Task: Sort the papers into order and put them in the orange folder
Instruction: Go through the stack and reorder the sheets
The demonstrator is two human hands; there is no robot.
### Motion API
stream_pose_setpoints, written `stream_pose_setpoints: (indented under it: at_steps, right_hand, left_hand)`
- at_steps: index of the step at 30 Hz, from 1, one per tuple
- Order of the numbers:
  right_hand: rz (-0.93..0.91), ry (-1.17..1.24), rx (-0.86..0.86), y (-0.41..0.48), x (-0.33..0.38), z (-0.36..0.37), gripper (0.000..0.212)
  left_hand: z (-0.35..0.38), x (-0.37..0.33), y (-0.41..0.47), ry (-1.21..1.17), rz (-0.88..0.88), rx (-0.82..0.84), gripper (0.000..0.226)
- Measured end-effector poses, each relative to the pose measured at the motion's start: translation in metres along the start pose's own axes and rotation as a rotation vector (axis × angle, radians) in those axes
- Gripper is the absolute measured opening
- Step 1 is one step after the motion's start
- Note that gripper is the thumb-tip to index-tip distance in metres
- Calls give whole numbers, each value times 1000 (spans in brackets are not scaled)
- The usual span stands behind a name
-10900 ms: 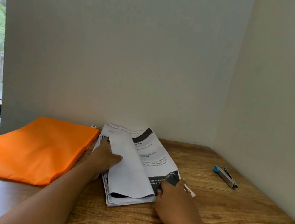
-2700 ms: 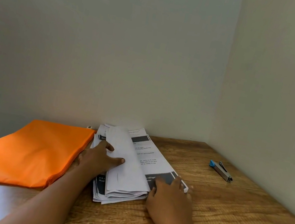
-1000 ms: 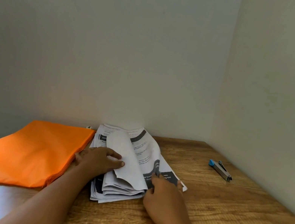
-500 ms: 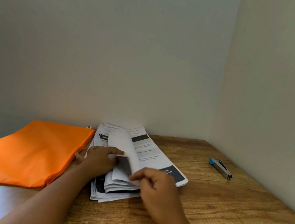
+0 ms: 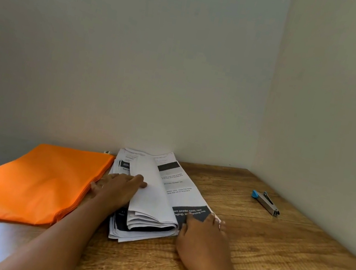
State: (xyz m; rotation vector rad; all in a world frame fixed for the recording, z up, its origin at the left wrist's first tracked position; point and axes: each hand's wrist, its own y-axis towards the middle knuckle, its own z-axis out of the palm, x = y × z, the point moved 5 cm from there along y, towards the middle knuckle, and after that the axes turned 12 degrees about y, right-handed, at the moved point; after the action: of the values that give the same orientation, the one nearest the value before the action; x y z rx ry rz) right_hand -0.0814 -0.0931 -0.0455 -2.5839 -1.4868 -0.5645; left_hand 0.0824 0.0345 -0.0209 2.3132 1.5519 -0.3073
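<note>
Your right hand (image 5: 202,232) has come down from the turned-back leaves, where it was pinching half a second ago, to the near right corner of the papers (image 5: 177,189). It now lies flat, fingers straight and spread on the dark printed band of the exposed page, gripping nothing. Your left hand (image 5: 118,190) rests on the left side of the papers. Its fingers are laid straight across the turned-back leaves (image 5: 149,196) to pin them down, not curled round them.

The papers lie on the table (image 5: 281,260). The orange folder (image 5: 40,182) lies flat just left of the papers, its long edge touching or almost touching them. Whether its mouth is open cannot be told. By the look of it you are in the sorting step, leafing through to check page order, with nothing yet in the folder. The next move likely calls for a fingertip to lift that near right corner and peel one sheet only, while the left hand gives way to receive it.

Room is uneven. Behind the papers the wall (image 5: 157,83) stands close, so the far edges have nowhere to slide. In front of the papers a strip of table runs to its near edge. Right of the papers the wood lies open as far as the stapler (image 5: 266,202), well apart, which looks the best ground for laying sheets out.
</note>
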Motion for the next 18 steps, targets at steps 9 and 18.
stream_pose_setpoints:
  at_steps: [9,18]
  right_hand:
    - [-89,94,-69,-1,6,-5,51]
    - [-647,410,-21,-24,40,-11,53]
  left_hand:
    - [8,6,4,82,39,10,32]
    - [2,6,0,10,-21,-4,77]
